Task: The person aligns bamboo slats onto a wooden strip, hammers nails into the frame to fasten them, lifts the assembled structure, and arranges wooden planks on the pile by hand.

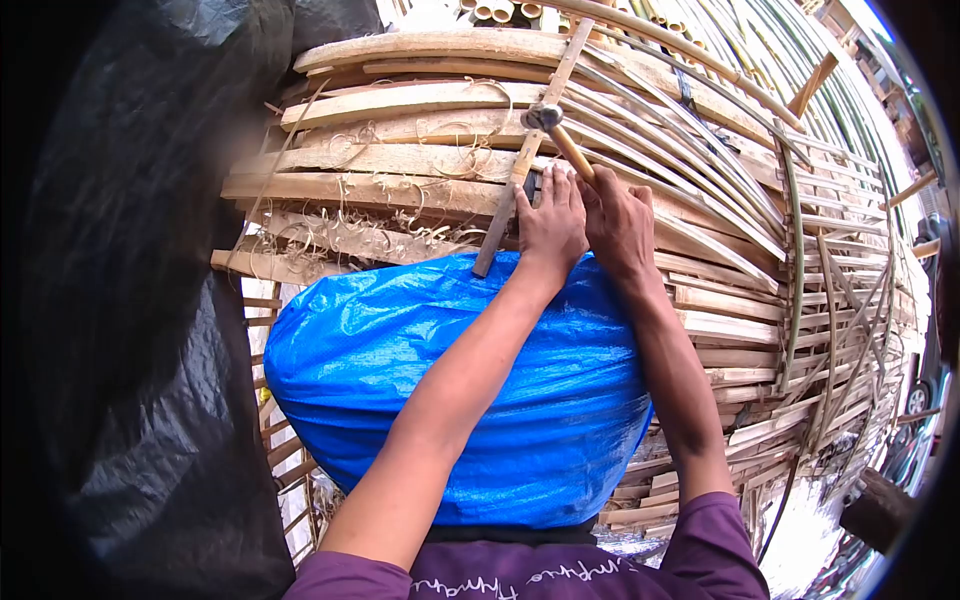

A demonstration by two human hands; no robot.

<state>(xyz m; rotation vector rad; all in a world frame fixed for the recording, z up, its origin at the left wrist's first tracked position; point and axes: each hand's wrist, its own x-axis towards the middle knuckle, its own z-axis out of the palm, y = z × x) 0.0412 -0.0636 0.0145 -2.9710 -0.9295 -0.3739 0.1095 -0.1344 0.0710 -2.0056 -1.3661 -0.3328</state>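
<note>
A hammer [570,150] with a metal head and a light wooden handle is held in my right hand [620,220], whose fingers are wrapped round the handle. The hammer head lies over a narrow wooden strip [527,155] that runs slantwise across several rough planks [400,160]. My left hand [553,222] lies beside the strip, fingers spread and pointing forward, just left of my right hand. Under my wrists and forearms is a bulging blue tarp [400,370]. Whether a nail is under the hammer head cannot be made out.
Curled wood shavings [360,235] are scattered on the planks. A black plastic sheet [150,300] hangs along the left. Thin bamboo slats [690,150] and a lattice of poles [835,290] spread to the right. A wooden beam end [880,508] juts in at lower right.
</note>
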